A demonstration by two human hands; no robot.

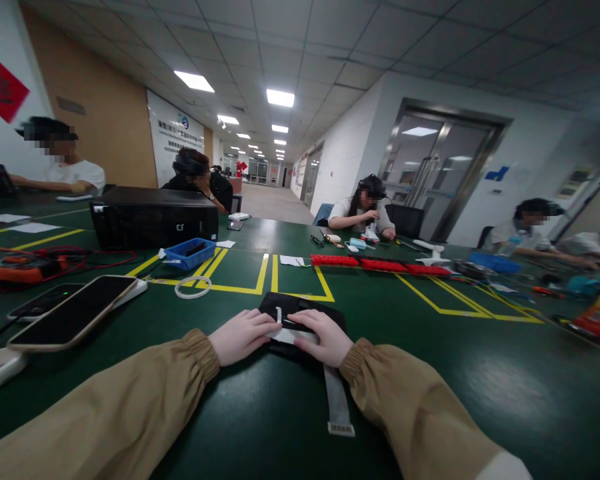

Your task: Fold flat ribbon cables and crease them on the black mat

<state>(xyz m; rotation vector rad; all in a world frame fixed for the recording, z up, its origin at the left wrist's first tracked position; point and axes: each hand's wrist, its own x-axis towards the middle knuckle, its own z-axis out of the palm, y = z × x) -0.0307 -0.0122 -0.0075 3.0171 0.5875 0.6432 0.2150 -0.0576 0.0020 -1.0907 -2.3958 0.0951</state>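
Note:
In front of me a flat black object [325, 309], its kind unclear, lies on the green table. Over it, both hands grip a short white strip-like piece [285, 335]. My left hand [244, 335] has its fingers closed at the strip's left end. On the other end, my right hand [325, 335] pinches, fingers above and thumb below. A thin white tab [279, 315] sticks up between the hands. From beneath my right hand a grey flat ribbon cable [337, 397] runs toward me, ending in a connector. The fingers partly hide the strip.
At left are a phone [80, 310], an orange multimeter [17, 265], a blue tray [190, 255], a white ring [193, 287] and a black box-shaped machine [153, 220]. Red strips [380, 265] lie beyond my hands. Several people sit around the table [240, 413].

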